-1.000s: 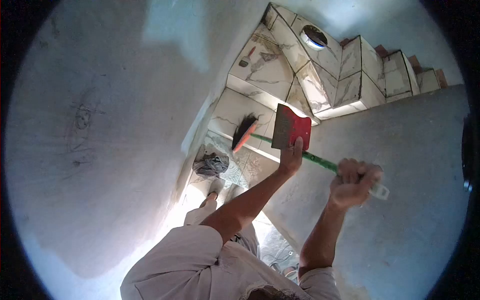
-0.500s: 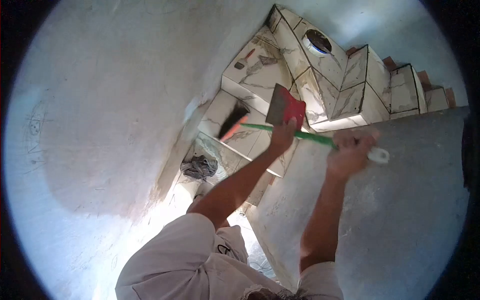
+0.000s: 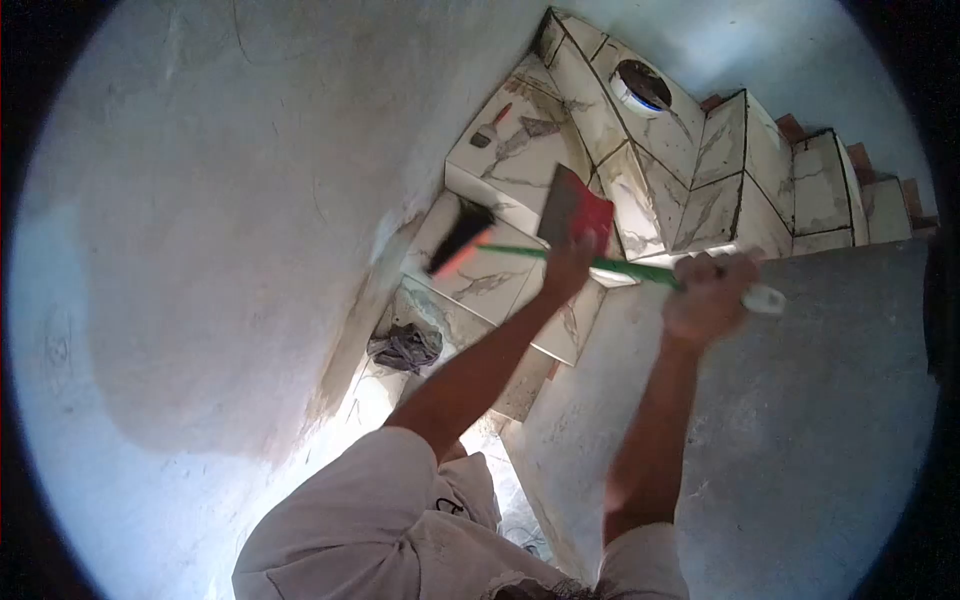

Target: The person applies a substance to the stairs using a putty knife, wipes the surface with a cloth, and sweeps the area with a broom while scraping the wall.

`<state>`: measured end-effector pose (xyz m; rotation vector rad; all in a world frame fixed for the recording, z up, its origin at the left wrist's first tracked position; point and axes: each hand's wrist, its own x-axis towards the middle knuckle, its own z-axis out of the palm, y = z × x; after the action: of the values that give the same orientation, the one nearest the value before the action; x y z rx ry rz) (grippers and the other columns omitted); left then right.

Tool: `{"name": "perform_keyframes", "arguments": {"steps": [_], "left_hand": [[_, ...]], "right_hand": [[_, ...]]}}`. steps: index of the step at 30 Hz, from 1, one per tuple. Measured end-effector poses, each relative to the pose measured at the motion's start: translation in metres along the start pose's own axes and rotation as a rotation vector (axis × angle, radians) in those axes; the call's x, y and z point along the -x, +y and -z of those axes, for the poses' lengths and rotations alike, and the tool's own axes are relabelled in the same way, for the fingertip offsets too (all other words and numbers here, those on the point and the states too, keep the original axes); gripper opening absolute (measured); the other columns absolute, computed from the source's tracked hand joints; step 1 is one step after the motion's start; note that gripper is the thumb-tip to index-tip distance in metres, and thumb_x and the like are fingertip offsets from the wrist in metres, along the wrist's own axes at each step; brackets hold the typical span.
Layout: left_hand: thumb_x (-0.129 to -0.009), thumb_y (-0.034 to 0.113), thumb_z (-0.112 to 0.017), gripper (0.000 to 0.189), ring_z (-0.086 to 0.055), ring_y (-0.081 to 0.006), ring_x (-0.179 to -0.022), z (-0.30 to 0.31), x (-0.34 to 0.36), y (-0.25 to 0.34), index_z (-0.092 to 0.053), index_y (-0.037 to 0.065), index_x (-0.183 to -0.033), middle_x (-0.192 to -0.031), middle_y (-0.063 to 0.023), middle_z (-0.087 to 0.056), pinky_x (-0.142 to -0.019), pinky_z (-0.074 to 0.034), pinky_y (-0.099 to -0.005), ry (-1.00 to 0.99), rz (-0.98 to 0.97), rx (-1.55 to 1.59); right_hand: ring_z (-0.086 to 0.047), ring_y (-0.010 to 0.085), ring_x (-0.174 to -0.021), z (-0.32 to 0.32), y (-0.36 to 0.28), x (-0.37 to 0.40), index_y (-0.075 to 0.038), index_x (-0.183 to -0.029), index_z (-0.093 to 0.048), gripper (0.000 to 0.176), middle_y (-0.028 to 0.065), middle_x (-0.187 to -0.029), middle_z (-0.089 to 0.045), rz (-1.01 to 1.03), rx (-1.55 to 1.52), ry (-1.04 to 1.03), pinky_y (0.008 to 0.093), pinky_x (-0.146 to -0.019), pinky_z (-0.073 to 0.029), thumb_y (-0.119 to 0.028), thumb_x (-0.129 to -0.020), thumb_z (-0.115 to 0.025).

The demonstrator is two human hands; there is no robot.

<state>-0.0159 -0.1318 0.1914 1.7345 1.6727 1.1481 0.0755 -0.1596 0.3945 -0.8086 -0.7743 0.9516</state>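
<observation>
My right hand [image 3: 705, 300] is closed round the pale end of a broom's green handle [image 3: 645, 271]. The broom's orange head with black bristles [image 3: 462, 238], slightly blurred, is over a marbled tile step [image 3: 490, 285]. My left hand [image 3: 570, 265] grips a wide, flat scraper-like tool, red with a grey blade [image 3: 575, 205], held tilted over the stairs. The green handle passes right by the left hand and overlaps it in this view.
Higher up lie a red-handled brush [image 3: 490, 128] and a trowel [image 3: 538, 126]. A white bucket [image 3: 640, 88] with dark contents stands on the landing. A crumpled grey rag [image 3: 405, 347] lies on a lower step. Walls [image 3: 220, 250] flank the stairs.
The view has shifted slightly, so the stairs sit a little lower and further right. The broom's head has swung a little left across the step; both hands keep their grips.
</observation>
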Motion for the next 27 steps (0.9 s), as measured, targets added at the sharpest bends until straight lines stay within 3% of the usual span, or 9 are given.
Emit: {"name": "perform_keyframes", "arguments": {"steps": [3, 8, 9, 11, 13, 15, 20, 21, 27], "left_hand": [[-0.093, 0.020, -0.044, 0.024, -0.056, -0.0397, -0.081, 0.020, 0.008, 0.053, -0.056, 0.000, -0.100, -0.090, -0.0229, -0.059, -0.073, -0.044, -0.0444, 0.214, 0.027, 0.432], [-0.088, 0.018, -0.051, 0.023, -0.055, -0.0382, -0.086, 0.050, -0.005, 0.032, -0.056, -0.002, -0.097, -0.093, -0.0196, -0.059, -0.079, -0.042, -0.0454, 0.348, 0.021, 0.402], [-0.087, 0.017, -0.050, 0.022, -0.055, -0.0371, -0.085, 0.036, -0.002, -0.003, -0.056, -0.002, -0.097, -0.092, -0.0183, -0.059, -0.078, -0.043, -0.0454, 0.230, -0.092, -0.202], [-0.089, 0.021, -0.048, 0.026, -0.057, -0.0356, -0.086, 0.046, -0.016, -0.035, -0.055, -0.001, -0.101, -0.092, -0.0179, -0.061, -0.077, -0.043, -0.0452, -0.096, 0.202, 0.041], [-0.090, 0.023, -0.047, 0.028, -0.058, -0.0367, -0.084, 0.044, -0.020, -0.025, -0.056, -0.001, -0.101, -0.090, -0.0183, -0.062, -0.076, -0.045, -0.0440, 0.127, 0.133, 0.374], [-0.092, 0.026, -0.046, 0.031, -0.059, -0.0379, -0.082, 0.032, -0.017, -0.013, -0.057, -0.001, -0.101, -0.089, -0.0187, -0.062, -0.074, -0.046, -0.0429, 0.343, 0.073, 0.712], [-0.091, 0.039, -0.046, 0.036, -0.060, -0.0414, -0.074, -0.010, 0.008, 0.035, -0.062, 0.007, -0.088, -0.075, -0.0226, -0.060, -0.062, -0.045, -0.0490, -0.083, 0.349, 0.554], [-0.091, 0.038, -0.046, 0.034, -0.059, -0.0419, -0.074, -0.045, 0.022, 0.026, -0.061, 0.008, -0.092, -0.080, -0.0220, -0.060, -0.064, -0.045, -0.0489, -0.085, 0.015, 0.311], [-0.091, 0.030, -0.049, 0.028, -0.057, -0.0405, -0.087, -0.077, 0.085, 0.106, -0.057, 0.005, -0.102, -0.090, -0.0201, -0.060, -0.075, -0.044, -0.0448, -0.213, 0.076, 1.011]], "right_hand": [[-0.033, 0.0101, -0.042, -0.012, -0.029, 0.016, -0.010, -0.083, -0.042, 0.022, -0.0016, -0.057, -0.035, 0.512, 0.828, 0.088, 0.0274, -0.038, -0.032, -0.027, -0.097, -0.043], [-0.036, 0.0085, -0.042, -0.030, -0.031, 0.016, -0.010, -0.077, -0.042, 0.035, -0.0029, -0.051, -0.033, 0.115, 0.028, -0.110, 0.0249, -0.041, -0.034, -0.038, -0.098, -0.036], [-0.036, 0.0085, -0.042, -0.023, -0.003, 0.012, -0.011, -0.074, -0.040, 0.036, -0.0028, -0.051, -0.033, 0.233, 0.220, -0.046, 0.0258, -0.040, -0.033, -0.039, -0.097, -0.037], [-0.035, 0.0086, -0.042, -0.033, 0.041, -0.003, -0.011, -0.072, -0.037, 0.037, -0.0020, -0.052, -0.034, 0.869, 0.732, -0.244, 0.0280, -0.036, -0.029, -0.038, -0.097, -0.039], [-0.034, 0.0087, -0.041, -0.047, 0.046, 0.008, -0.011, -0.072, -0.036, 0.036, -0.0011, -0.056, -0.037, 0.144, 0.194, -0.032, 0.0281, -0.035, -0.028, -0.037, -0.097, -0.039], [-0.032, 0.0082, -0.041, -0.042, 0.036, 0.006, -0.011, -0.072, -0.036, 0.035, -0.0016, -0.055, -0.035, 0.130, 0.200, 0.060, 0.0276, -0.035, -0.028, -0.035, -0.097, -0.040], [-0.020, 0.0072, -0.042, -0.018, -0.009, 0.016, -0.015, -0.065, -0.027, 0.037, -0.0050, -0.051, -0.022, 0.235, 0.353, 0.226, 0.0274, -0.040, -0.021, -0.028, -0.096, -0.043], [-0.019, 0.0068, -0.042, -0.012, -0.020, 0.020, -0.016, -0.065, -0.027, 0.038, -0.0052, -0.051, -0.022, 0.265, 0.389, 0.230, 0.0269, -0.040, -0.020, -0.029, -0.096, -0.044], [-0.024, 0.0056, -0.041, 0.033, -0.082, 0.063, -0.014, -0.066, -0.029, 0.038, -0.0048, -0.049, -0.026, 0.369, 0.636, 0.285, 0.0258, -0.037, -0.023, -0.032, -0.098, -0.041]]}}
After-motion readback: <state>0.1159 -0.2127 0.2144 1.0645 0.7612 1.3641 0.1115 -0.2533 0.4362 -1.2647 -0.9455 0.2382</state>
